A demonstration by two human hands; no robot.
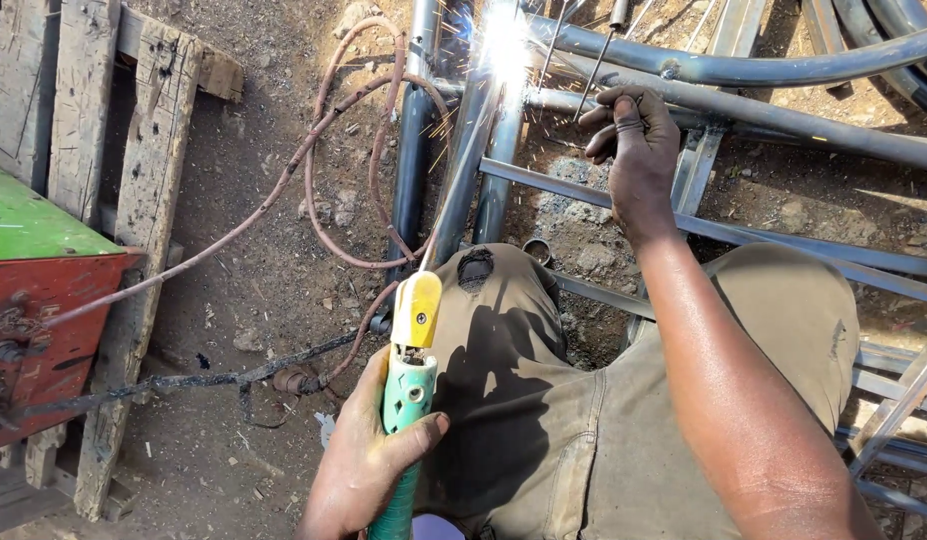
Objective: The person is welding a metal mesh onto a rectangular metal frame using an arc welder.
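Left hand [368,465] fingers are gripping the green-and-yellow plastic electrode holder [411,360], rod running far toward the arc, while right hand [633,150] fingers are pinching spare thin welding rods [583,75] at far right.

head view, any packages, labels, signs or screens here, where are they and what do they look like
No packages, labels, signs or screens show.
Nearest thing to one: the boxy welding machine at the left edge, green on top, red on the front, with cables plugged in.
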